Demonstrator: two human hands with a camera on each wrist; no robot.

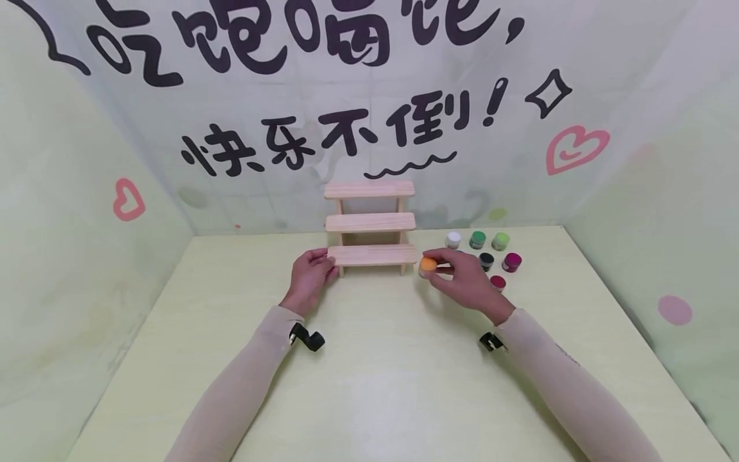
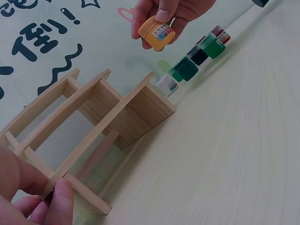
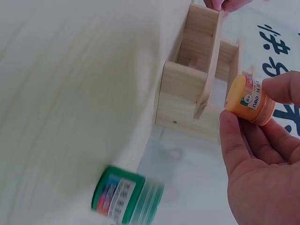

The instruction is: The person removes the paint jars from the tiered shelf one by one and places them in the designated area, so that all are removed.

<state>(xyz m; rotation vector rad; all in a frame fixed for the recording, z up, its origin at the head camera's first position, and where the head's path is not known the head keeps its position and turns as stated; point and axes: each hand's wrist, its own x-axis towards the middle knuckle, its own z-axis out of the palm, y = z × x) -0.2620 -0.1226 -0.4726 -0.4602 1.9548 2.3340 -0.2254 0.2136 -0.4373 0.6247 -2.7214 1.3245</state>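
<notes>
A three-step wooden rack (image 1: 371,255) stands near the back wall. My left hand (image 1: 310,276) grips the left end of its lowest step, thumb and fingers about the board in the left wrist view. Between the thumb and fingers of my right hand (image 1: 464,281) is a small orange paint jar (image 3: 251,99), off the table just right of the rack. Behind and beside that hand stand more paint jars: a white jar (image 1: 453,240), a green jar (image 1: 477,240), a light green jar (image 1: 500,241), a dark jar (image 1: 486,261), a magenta jar (image 1: 512,262) and a red jar (image 1: 498,283).
The pale wooden table (image 1: 358,378) stretches toward me from the rack. A printed cloth wall (image 1: 277,199) with black lettering closes off the back, and cloth sides rise left and right. Each sleeve carries a black wrist camera (image 1: 308,338).
</notes>
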